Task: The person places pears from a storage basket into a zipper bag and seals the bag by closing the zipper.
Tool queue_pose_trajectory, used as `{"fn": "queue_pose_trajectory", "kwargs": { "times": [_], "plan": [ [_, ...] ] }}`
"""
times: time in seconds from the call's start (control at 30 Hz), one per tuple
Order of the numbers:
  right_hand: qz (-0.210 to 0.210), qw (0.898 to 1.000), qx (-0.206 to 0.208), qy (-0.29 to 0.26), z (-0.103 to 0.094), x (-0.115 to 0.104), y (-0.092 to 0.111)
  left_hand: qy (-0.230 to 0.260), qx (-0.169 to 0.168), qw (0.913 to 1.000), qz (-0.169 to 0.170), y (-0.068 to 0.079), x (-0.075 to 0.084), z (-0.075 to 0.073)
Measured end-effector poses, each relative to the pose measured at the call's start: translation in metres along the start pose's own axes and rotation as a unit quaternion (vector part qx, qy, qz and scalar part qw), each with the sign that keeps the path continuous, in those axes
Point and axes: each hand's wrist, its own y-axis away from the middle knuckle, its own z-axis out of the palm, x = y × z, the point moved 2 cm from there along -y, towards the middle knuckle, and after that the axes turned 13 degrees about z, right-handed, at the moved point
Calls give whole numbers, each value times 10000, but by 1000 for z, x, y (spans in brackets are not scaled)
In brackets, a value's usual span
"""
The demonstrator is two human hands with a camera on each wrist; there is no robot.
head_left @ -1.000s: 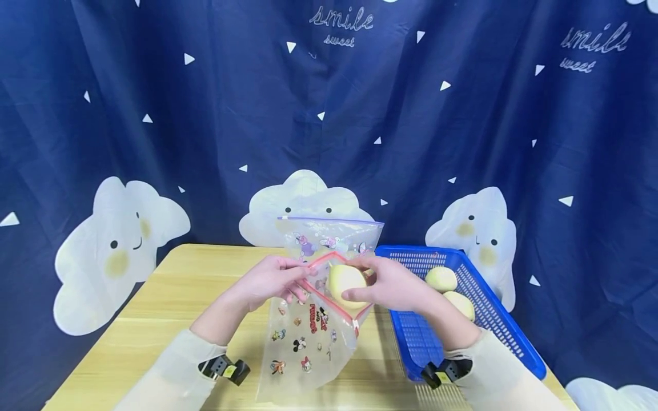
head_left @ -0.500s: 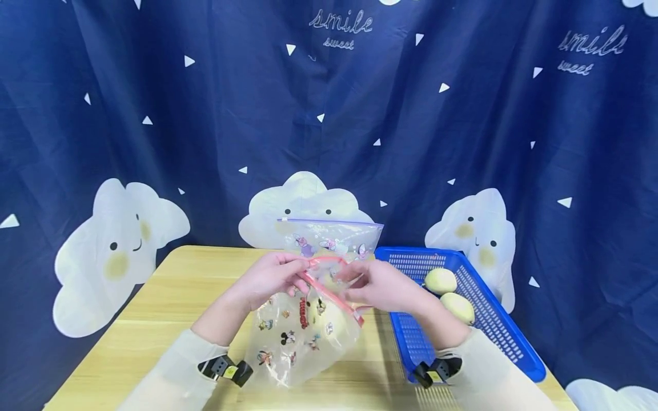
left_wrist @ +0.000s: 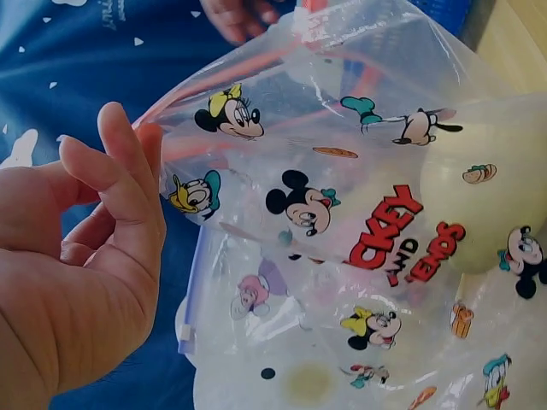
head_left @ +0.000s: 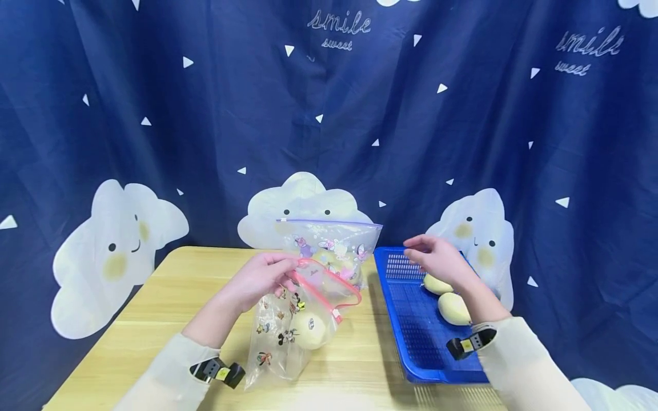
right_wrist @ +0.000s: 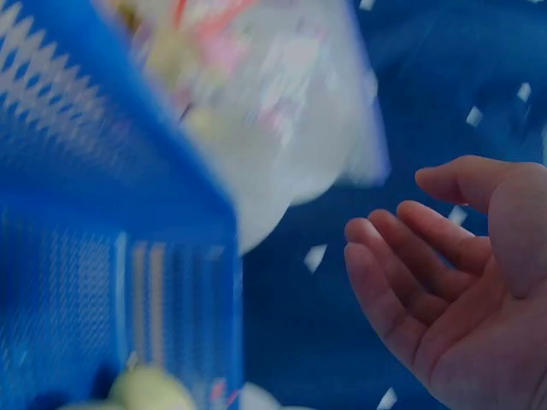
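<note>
My left hand (head_left: 259, 282) pinches the red-edged mouth of a clear zip bag (head_left: 275, 342) printed with cartoon figures. Inside that bag, low down, sits a pale yellow pear (head_left: 311, 331), which also shows through the film in the left wrist view. To the right, my right hand (head_left: 439, 264) hovers over the blue basket (head_left: 392, 319), holding nothing. Its fingers are loosely bent and apart in the right wrist view. Below it lie two more pears (head_left: 454, 310) in the basket, one partly hidden by the hand and forearm.
Behind the held bag stands a second clear zip bag (head_left: 336, 234) with a purple top edge and yellowish contents. The wooden table (head_left: 200, 274) carries everything. A dark blue curtain (head_left: 205, 142) with clouds hangs behind its far edge.
The right hand has let go of the pear inside the red-edged bag and moved right, over the basket. The pear has dropped lower in the bag. The left hand keeps hold of the bag's edge.
</note>
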Motion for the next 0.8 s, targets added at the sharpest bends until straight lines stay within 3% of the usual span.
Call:
{"fn": "queue_pose_trajectory", "kwargs": {
  "times": [0.2,0.4,0.63,0.8],
  "plan": [
    [274,9987,120,403,-9,43,-18,55,92,9998,-162,5,-6,-7],
    [592,9891,135,1343,-16,66,-27,125,166,9994,-259,6,-9,-14],
    [1260,9629,-453,2344,-14,82,-26,175,185,9992,-301,8,-13,-18],
    [2007,9390,-740,2693,-11,92,-23,164,212,9992,-299,10,-14,-21]
  ]
}}
